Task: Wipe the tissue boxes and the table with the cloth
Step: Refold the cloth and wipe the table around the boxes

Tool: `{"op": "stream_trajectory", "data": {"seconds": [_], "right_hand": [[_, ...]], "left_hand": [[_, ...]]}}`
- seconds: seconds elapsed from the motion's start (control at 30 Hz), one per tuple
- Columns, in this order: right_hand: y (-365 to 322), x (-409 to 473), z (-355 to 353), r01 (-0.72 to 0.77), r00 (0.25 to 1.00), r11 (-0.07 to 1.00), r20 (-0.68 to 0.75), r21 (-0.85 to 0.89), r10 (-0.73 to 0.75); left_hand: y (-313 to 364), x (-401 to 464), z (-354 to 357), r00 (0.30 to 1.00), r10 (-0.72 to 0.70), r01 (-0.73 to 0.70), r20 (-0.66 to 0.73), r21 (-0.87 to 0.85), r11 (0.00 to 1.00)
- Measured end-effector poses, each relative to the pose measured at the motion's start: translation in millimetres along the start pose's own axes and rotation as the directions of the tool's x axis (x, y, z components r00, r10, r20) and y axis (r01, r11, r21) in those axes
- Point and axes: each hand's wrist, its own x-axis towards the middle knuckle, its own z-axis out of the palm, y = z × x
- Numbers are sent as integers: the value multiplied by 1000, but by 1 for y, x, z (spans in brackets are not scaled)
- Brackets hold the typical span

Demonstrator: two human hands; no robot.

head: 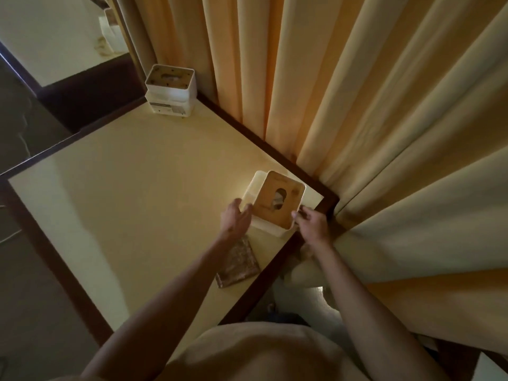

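Observation:
A white tissue box [276,200] with a wooden lid and an oval slot stands near the table's right corner. My left hand [237,217] holds its left side, fingers curled over the rim. On the box's right corner, my right hand [312,222] grips with thumb and fingers. A patterned brown cloth [239,264] lies folded on the table just below my left wrist, partly hidden by the forearm. Two more white tissue boxes [171,89] are stacked at the far corner of the cream table [132,188].
Long cream curtains [357,92] hang right against the table's far and right edges. The table has a dark wooden border. A mirror [49,39] stands at the upper left. The floor lies to the left of the table.

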Motion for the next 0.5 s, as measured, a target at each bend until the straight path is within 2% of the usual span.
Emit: {"op": "stream_trajectory", "data": {"seconds": [0.07,0.2,0.3,0.4,0.5], "right_hand": [[-4,17,-15,-38,998,999,-48,6,38],[-9,44,-39,-45,998,999,-35,15,46],[-11,42,-53,-22,999,999,37,-31,23],[1,36,-58,27,988,985,154,-168,-1],[6,43,-63,51,987,986,156,-159,-26]], "left_hand": [[-1,-14,11,999,10,-9,33,-32,999],[0,-12,19,997,4,1,77,-76,997],[15,6,14,994,-54,65,97,-113,991],[28,23,14,979,-86,122,183,-194,973],[39,35,23,969,-115,173,220,-266,948]]}}
